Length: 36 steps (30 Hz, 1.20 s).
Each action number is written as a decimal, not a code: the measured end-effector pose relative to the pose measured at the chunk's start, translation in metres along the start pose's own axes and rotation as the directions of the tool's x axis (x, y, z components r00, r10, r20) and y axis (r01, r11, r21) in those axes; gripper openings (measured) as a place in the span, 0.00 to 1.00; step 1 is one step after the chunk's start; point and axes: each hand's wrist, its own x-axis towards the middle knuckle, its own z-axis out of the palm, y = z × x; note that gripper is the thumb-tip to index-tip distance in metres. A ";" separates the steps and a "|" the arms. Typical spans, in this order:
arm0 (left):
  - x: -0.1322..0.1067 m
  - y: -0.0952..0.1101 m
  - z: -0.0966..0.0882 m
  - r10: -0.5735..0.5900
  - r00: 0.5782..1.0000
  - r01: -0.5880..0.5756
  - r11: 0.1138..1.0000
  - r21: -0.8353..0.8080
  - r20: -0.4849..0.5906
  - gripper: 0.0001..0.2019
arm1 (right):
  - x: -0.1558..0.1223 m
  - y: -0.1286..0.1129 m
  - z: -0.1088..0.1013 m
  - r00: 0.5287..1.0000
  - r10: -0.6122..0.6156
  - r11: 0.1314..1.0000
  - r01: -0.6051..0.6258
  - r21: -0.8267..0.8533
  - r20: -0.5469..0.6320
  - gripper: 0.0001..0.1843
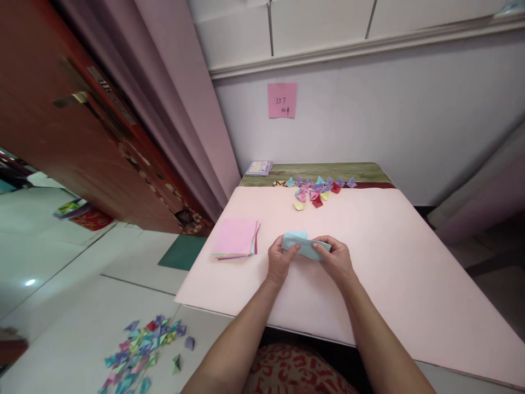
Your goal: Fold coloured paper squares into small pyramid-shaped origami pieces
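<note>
A light blue sheet of origami paper [304,246], partly folded over, is held just above the pink table top between both hands. My left hand [280,259] pinches its left end, thumb on the near face. At the right end, my right hand [337,256] grips the paper the same way, with the thumb pressed on it. The fingers behind the paper are mostly hidden. To the left of my hands lies a stack of square coloured paper [237,237] with a pink sheet on top. Beyond them sits a cluster of small folded paper pieces [315,192] in several colours.
The table [381,262] has a pink cover and a green far end bearing a small stack of cards [259,168]. More folded pieces [141,350] lie on the floor at the lower left. A pink note [282,100] hangs on the wall; a red door [82,120] stands left.
</note>
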 end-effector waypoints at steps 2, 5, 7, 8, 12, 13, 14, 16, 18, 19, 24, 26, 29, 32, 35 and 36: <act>0.001 0.002 -0.001 -0.042 0.999 0.042 0.998 -0.049 0.001 0.24 | -0.002 0.001 0.001 0.997 0.071 0.996 -0.073 0.051 0.042 0.19; 0.002 0.005 -0.003 -0.052 0.993 0.033 0.984 -0.177 -0.102 0.30 | -0.002 0.002 0.004 0.993 0.110 0.983 -0.114 0.145 0.040 0.20; 0.001 0.008 -0.002 -0.130 0.989 0.102 0.948 -0.302 -0.074 0.29 | -0.001 0.002 0.006 0.989 0.146 0.954 -0.148 0.260 0.026 0.20; 0.000 0.009 0.000 -0.183 0.983 0.161 0.919 -0.359 -0.027 0.28 | 0.000 0.002 0.008 0.986 0.166 0.934 -0.162 0.318 0.015 0.19; -0.002 0.011 0.019 -0.306 0.942 0.334 0.825 -0.456 0.136 0.27 | 0.003 0.001 0.013 0.971 0.233 0.879 -0.182 0.441 -0.063 0.20; -0.002 0.010 0.025 -0.326 0.936 0.349 0.820 -0.454 0.131 0.26 | 0.003 0.001 0.014 0.969 0.239 0.875 -0.186 0.446 -0.064 0.20; -0.001 0.010 0.031 -0.349 0.932 0.354 0.821 -0.448 0.096 0.25 | 0.003 0.001 0.015 0.970 0.239 0.875 -0.192 0.444 -0.052 0.21; 0.002 0.008 0.038 -0.383 0.924 0.343 0.831 -0.438 -0.004 0.23 | 0.002 0.002 0.014 0.974 0.226 0.887 -0.203 0.414 -0.007 0.20; 0.004 0.006 0.041 -0.388 0.920 0.330 0.838 -0.435 -0.050 0.22 | 0.002 0.003 0.012 0.979 0.202 0.912 -0.193 0.361 0.015 0.19; 0.005 0.005 0.040 -0.381 0.924 0.333 0.841 -0.427 -0.030 0.22 | 0.002 0.004 0.011 0.982 0.191 0.924 -0.185 0.336 0.018 0.19; 0.001 -0.002 0.031 -0.324 0.934 0.356 0.880 -0.314 0.152 0.23 | 0.005 0.011 0.006 0.978 0.208 0.955 -0.203 0.218 -0.003 0.21; -0.001 -0.003 0.028 -0.324 0.926 0.368 0.887 -0.277 0.193 0.23 | 0.005 0.012 0.006 0.974 0.219 0.960 -0.206 0.192 -0.053 0.22; 0.000 -0.003 0.026 -0.342 0.899 0.408 0.880 -0.243 0.274 0.23 | 0.004 0.009 0.007 0.974 0.211 0.960 -0.190 0.207 -0.085 0.21; 0.004 -0.001 0.024 -0.365 0.906 0.417 0.859 -0.297 0.216 0.22 | 0.002 0.000 0.005 0.986 0.167 0.951 -0.157 0.266 -0.016 0.21; 0.007 -0.001 0.025 -0.355 0.934 0.344 0.851 -0.396 0.048 0.20 | 0.001 -0.005 0.002 0.993 0.083 0.956 -0.102 0.275 0.082 0.23; 0.007 -0.002 0.026 -0.338 0.941 0.303 0.852 -0.427 -0.008 0.21 | 0.000 -0.005 0.002 0.993 0.055 0.961 -0.080 0.265 0.101 0.22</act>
